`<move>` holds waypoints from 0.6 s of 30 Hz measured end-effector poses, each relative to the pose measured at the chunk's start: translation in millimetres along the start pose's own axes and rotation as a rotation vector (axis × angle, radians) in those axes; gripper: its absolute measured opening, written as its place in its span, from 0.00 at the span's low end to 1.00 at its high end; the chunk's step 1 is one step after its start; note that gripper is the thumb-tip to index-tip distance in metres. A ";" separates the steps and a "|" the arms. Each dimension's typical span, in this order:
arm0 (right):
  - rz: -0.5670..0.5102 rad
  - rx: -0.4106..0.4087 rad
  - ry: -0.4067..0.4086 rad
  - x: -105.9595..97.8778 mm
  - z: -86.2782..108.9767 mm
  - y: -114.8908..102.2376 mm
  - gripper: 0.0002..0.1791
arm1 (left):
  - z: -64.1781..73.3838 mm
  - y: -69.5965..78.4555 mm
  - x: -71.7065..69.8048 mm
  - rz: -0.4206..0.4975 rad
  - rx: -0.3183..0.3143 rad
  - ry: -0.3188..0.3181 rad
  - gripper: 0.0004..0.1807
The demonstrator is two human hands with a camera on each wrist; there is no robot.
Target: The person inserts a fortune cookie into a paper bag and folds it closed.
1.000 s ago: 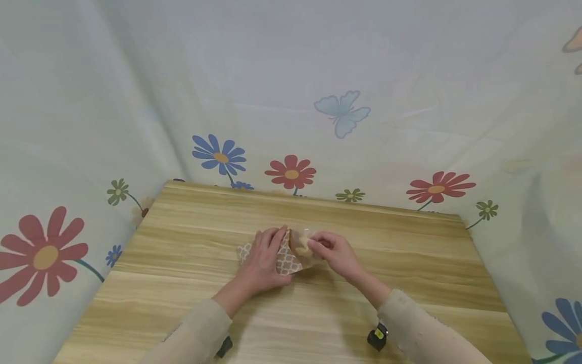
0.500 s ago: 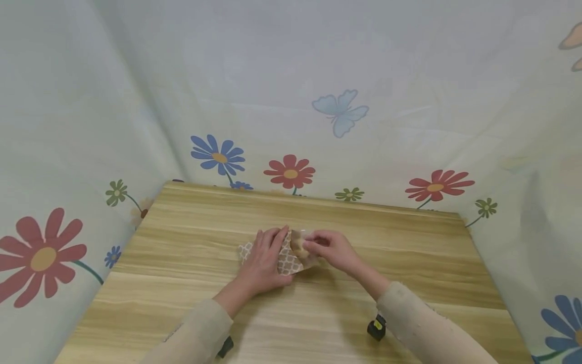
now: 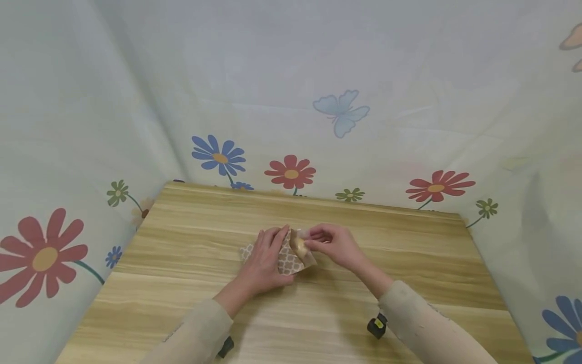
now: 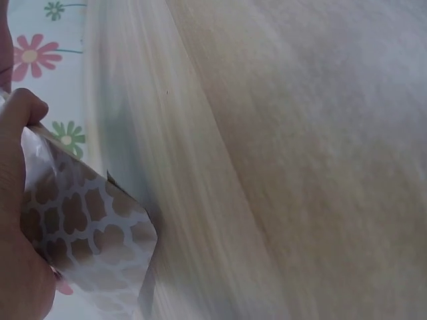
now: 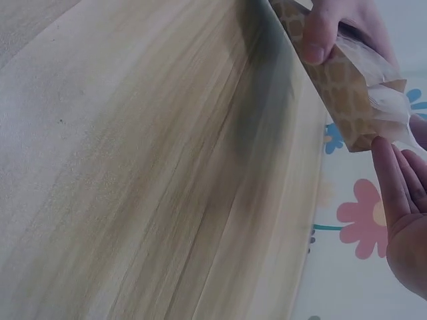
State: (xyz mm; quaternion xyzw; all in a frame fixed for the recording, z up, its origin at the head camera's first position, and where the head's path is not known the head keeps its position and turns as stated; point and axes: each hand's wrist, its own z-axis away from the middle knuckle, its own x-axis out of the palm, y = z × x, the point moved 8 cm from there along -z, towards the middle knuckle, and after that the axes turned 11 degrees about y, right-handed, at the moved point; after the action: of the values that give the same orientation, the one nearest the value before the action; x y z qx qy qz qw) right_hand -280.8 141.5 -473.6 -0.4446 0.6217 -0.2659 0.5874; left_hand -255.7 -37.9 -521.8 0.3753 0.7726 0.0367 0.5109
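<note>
A brown paper bag (image 3: 290, 260) with a white lattice pattern lies on its side low over the table, its mouth facing right. My left hand (image 3: 264, 258) grips the bag's body, fingers over the far side and thumb along the near side. Inside the mouth shows a pale yellow, rounded thing (image 3: 300, 247), mostly hidden. My right hand (image 3: 336, 246) is at the mouth, thumb and fingers spread apart. In the right wrist view, one straight fingertip touches the bag's lower corner beside a whitish translucent film (image 5: 390, 107). The left wrist view shows the bag's closed end (image 4: 137, 233).
The wood-grain table (image 3: 204, 217) spreads around both hands. Behind it hangs a pale curtain (image 3: 254, 76) printed with flowers and a butterfly. Dark wrist devices (image 3: 376, 326) hang under the beige sleeves (image 3: 423, 323).
My right hand's fingers have spread apart at the bag's mouth, and the mouth gapes wider with its near edge folded out. My left hand has kept its hold with barely any movement.
</note>
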 end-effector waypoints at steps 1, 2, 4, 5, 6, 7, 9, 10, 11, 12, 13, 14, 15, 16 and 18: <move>0.001 -0.013 0.000 0.8 -0.3 -0.7 0.14 | 0.0 0.7 -0.2 0.002 -0.004 0.001 0.70; 0.008 -0.026 0.000 1.6 -0.5 -1.5 0.14 | 0.0 1.3 -0.4 0.007 -0.010 0.001 0.70; 0.024 -0.048 -0.001 3.5 -1.4 -3.2 0.13 | 0.1 2.6 -1.3 0.016 -0.017 0.008 0.69; 0.033 -0.057 -0.002 4.4 -1.8 -4.3 0.13 | 0.2 3.2 -1.6 0.020 -0.019 0.010 0.69; 0.044 -0.070 -0.004 5.2 -2.0 -5.6 0.12 | 0.3 3.5 -1.9 0.023 -0.020 0.014 0.69; 0.053 -0.080 -0.008 5.8 -1.9 -7.0 0.12 | 0.5 3.8 -2.1 0.025 -0.021 0.016 0.69; 0.071 -0.101 -0.019 7.1 -1.7 -10.0 0.10 | 0.7 4.6 -3.1 0.026 -0.014 0.027 0.69; 0.082 -0.110 -0.026 7.8 -1.8 -11.0 0.10 | 0.7 4.7 -2.9 0.025 -0.011 0.028 0.69; 0.095 -0.121 -0.034 8.7 -1.9 -12.4 0.10 | 0.8 4.8 -2.9 0.026 -0.008 0.031 0.69; 0.110 -0.128 -0.041 9.5 -2.0 -13.4 0.10 | 0.9 4.8 -2.9 0.029 -0.008 0.033 0.70; 0.121 -0.133 -0.048 10.3 -2.1 -14.6 0.10 | 1.1 4.9 -3.0 0.030 -0.009 0.033 0.69; 0.131 -0.136 -0.054 11.1 -2.5 -15.3 0.09 | 1.0 5.1 -3.4 0.034 -0.008 0.038 0.69; 0.143 -0.137 -0.059 11.7 -2.8 -16.2 0.09 | 0.9 5.3 -3.4 0.037 -0.009 0.039 0.69; 0.156 -0.133 -0.063 12.3 -3.4 -16.6 0.09 | 0.7 5.5 -3.3 0.038 -0.010 0.038 0.69; 0.177 -0.135 -0.066 12.5 -3.8 -17.9 0.09 | 0.0 6.3 -3.2 0.043 -0.007 0.039 0.69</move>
State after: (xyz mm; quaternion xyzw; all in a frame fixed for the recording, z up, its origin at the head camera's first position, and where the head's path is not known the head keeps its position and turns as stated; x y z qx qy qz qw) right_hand -279.2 121.6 -463.8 -0.4351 0.6555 -0.1556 0.5973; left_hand -251.6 -35.4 -516.6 0.3890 0.7742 0.0576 0.4959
